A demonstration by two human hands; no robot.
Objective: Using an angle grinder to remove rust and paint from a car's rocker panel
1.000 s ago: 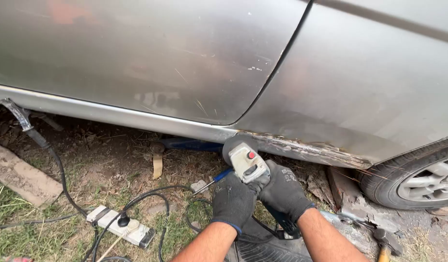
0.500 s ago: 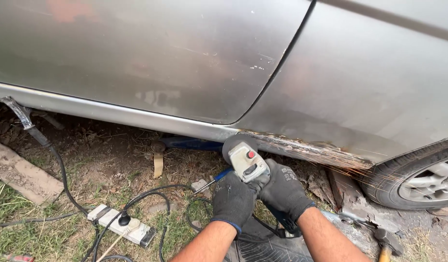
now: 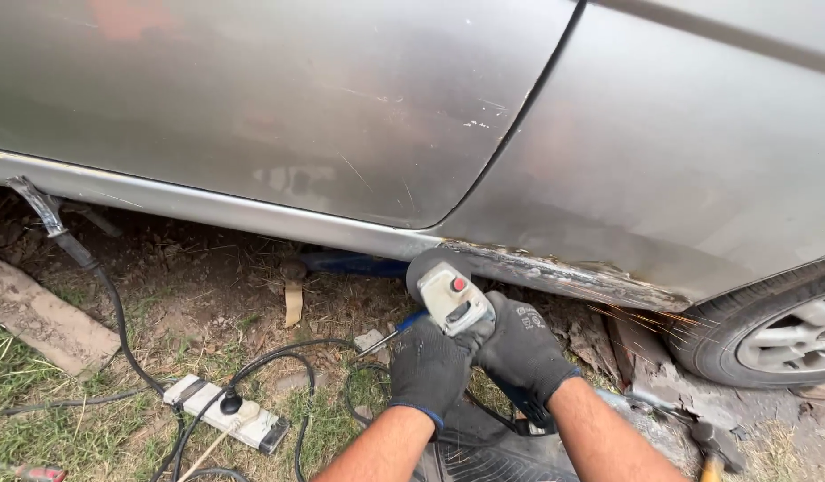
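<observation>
Both my hands wear black gloves and grip a grey angle grinder (image 3: pixel 448 290) with a red button, held against the lower sill of a silver car (image 3: pixel 537 266). My left hand (image 3: pixel 428 366) holds the tool's body from below. My right hand (image 3: pixel 520 353) wraps its rear part. The sill (image 3: pixel 609 278) is rusted and ragged to the right of the grinder. Orange sparks (image 3: pixel 645 314) fly right toward the tyre.
A rear wheel (image 3: pixel 779 330) sits at the right. A white power strip (image 3: pixel 225 411) with black cables lies on the grass at lower left. A wooden plank (image 3: pixel 42 321) lies far left. A blue jack (image 3: pixel 354 263) is under the car. A black mat (image 3: pixel 479 451) lies under my arms.
The grinder and both hands stay nearly in place at the sill; sparks now show to the right of the tool.
</observation>
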